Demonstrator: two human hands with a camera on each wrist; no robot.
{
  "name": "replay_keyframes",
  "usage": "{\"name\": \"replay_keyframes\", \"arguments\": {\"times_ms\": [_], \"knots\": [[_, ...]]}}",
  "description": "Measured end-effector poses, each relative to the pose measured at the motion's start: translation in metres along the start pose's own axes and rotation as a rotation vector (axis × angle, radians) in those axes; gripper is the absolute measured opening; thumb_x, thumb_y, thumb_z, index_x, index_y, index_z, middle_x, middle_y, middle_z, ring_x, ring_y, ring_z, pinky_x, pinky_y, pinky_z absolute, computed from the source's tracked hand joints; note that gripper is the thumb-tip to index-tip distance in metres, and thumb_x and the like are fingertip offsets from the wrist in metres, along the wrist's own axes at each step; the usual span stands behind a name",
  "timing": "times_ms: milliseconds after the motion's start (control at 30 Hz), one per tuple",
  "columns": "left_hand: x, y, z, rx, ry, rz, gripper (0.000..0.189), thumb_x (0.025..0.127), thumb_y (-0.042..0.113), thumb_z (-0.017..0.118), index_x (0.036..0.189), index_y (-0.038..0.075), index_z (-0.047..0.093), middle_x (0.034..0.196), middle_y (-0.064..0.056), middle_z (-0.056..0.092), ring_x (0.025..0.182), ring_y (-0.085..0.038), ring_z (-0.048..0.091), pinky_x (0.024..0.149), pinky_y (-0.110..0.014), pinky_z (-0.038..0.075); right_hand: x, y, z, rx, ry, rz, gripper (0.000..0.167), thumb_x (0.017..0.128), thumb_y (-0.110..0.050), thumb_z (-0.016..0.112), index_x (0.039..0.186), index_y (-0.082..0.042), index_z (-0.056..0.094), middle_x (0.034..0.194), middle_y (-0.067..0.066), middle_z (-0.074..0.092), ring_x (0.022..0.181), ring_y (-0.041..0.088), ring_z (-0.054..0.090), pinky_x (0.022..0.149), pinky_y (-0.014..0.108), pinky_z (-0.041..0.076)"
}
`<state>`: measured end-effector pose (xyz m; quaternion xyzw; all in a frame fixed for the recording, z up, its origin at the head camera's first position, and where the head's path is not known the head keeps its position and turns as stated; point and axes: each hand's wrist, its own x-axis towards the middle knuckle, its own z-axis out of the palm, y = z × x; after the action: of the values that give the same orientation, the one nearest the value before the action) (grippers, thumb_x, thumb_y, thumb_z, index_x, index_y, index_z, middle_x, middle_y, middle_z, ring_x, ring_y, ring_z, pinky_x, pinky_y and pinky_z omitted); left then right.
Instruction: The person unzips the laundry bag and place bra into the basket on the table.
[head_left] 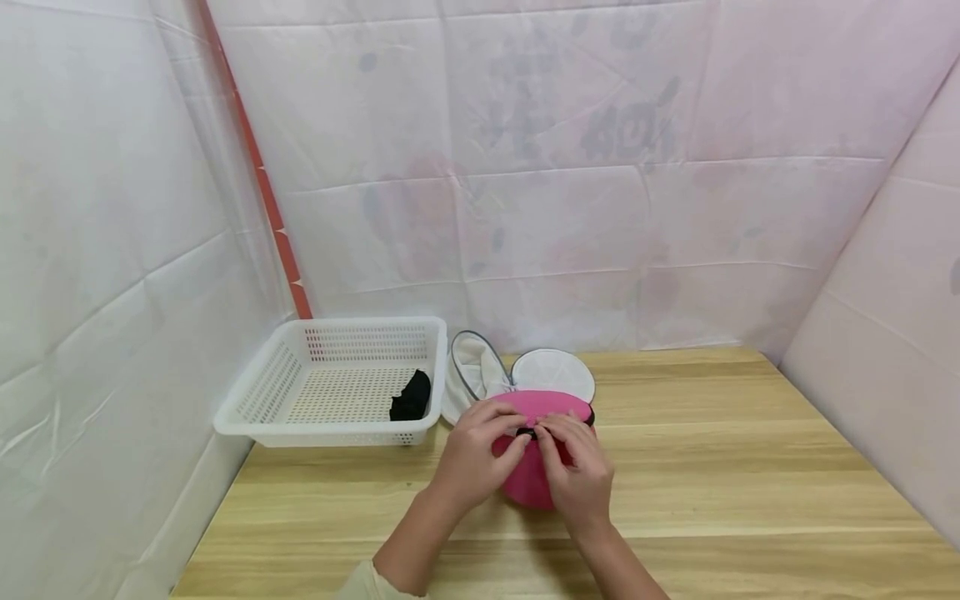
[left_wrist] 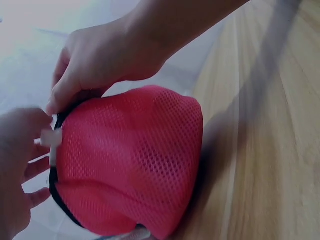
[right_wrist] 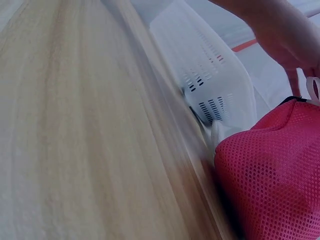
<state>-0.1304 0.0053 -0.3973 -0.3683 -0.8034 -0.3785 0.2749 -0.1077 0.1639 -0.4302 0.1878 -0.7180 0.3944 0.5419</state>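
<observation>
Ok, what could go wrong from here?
Snagging: the pink mesh bag looks soft and creased, so its fabric may bunch or catch where the left hand and right hand work at the black trim.
Crowding: a white round item lies just behind the bag, so pushing the bag back might shift it.

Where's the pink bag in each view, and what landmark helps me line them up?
Head: the bag is just right of centre, in the lower half.
Left wrist: large, left of centre, reaching the bottom edge.
Right wrist: lower right corner, cut off by the right edge.
Shared landmark: the table, at the bottom, right and left respectively.
</observation>
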Motion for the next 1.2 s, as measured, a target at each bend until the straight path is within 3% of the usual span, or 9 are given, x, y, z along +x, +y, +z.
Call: {"name": "replay_keyframes", "arguments": {"times_ms": [133,267,400,600,733,900,1067,1200], "knots": [[0.005,0.003,0.005,0.137,0.000,0.068,0.016,0.086,0.016,0.076,0.101,0.012,0.079,0.098,0.003,0.072,0.101,-0.016,0.065,0.092,-0.033,0.054,0.000,-0.001,0.001,0.020,-0.003,-0.022,0.032,0.064,0.015,0.080,0.093,0.003,0.075,0.090,0.016,0.074,0.088,0.032,0.070,0.107,0.031,0.047],[0.006,0.006,0.007,0.237,-0.026,0.058,0.015,0.086,0.019,0.076,0.099,0.014,0.079,0.094,0.005,0.072,0.098,-0.015,0.065,0.080,-0.034,0.054,0.000,-0.001,0.000,0.036,-0.005,-0.027,0.032,0.063,0.016,0.080,0.092,0.005,0.075,0.090,0.018,0.074,0.088,0.031,0.069,0.107,0.029,0.047],[0.005,0.007,0.009,0.288,-0.049,0.038,0.012,0.088,0.019,0.073,0.098,0.016,0.078,0.093,0.006,0.070,0.097,-0.014,0.064,0.077,-0.033,0.052,-0.001,0.001,-0.001,0.038,-0.032,-0.013,0.031,0.065,0.013,0.080,0.094,0.003,0.076,0.093,0.016,0.074,0.091,0.029,0.069,0.109,0.031,0.045],[0.001,0.004,0.015,0.262,0.000,-0.001,0.007,0.087,0.017,0.075,0.093,0.017,0.078,0.091,0.008,0.071,0.095,-0.011,0.064,0.071,-0.029,0.047,-0.003,0.004,-0.003,0.015,-0.099,-0.020,0.018,0.080,-0.004,0.078,0.097,0.000,0.077,0.099,0.013,0.074,0.097,0.027,0.067,0.116,0.037,0.038],[0.000,0.002,0.017,0.226,0.027,-0.008,0.006,0.085,0.018,0.077,0.090,0.017,0.078,0.090,0.008,0.071,0.094,-0.011,0.065,0.073,-0.029,0.050,-0.004,0.007,-0.004,-0.001,-0.130,-0.041,0.018,0.091,-0.016,0.070,0.099,-0.001,0.077,0.101,0.011,0.074,0.099,0.027,0.067,0.117,0.039,0.036],[0.001,0.001,0.017,0.200,0.031,0.004,0.006,0.084,0.017,0.078,0.089,0.016,0.078,0.089,0.006,0.072,0.092,-0.012,0.065,0.079,-0.030,0.054,-0.003,0.010,-0.004,-0.034,-0.120,-0.061,0.013,0.090,-0.008,0.068,0.098,0.000,0.075,0.098,0.011,0.074,0.095,0.027,0.068,0.115,0.038,0.038],[-0.001,-0.003,0.016,0.174,0.023,-0.024,0.007,0.083,0.013,0.079,0.089,0.015,0.078,0.090,0.006,0.071,0.092,-0.012,0.066,0.083,-0.030,0.055,0.000,0.016,-0.006,-0.029,-0.067,-0.047,0.010,0.088,0.000,0.068,0.095,0.005,0.073,0.094,0.014,0.072,0.091,0.030,0.067,0.107,0.029,0.046],[-0.001,-0.007,0.015,0.164,0.018,-0.034,0.008,0.083,0.012,0.078,0.091,0.015,0.077,0.091,0.006,0.071,0.093,-0.013,0.067,0.086,-0.029,0.055,0.000,0.020,-0.007,-0.016,-0.073,-0.047,0.009,0.087,0.001,0.069,0.094,0.005,0.073,0.094,0.015,0.073,0.091,0.030,0.067,0.105,0.030,0.048]]}}
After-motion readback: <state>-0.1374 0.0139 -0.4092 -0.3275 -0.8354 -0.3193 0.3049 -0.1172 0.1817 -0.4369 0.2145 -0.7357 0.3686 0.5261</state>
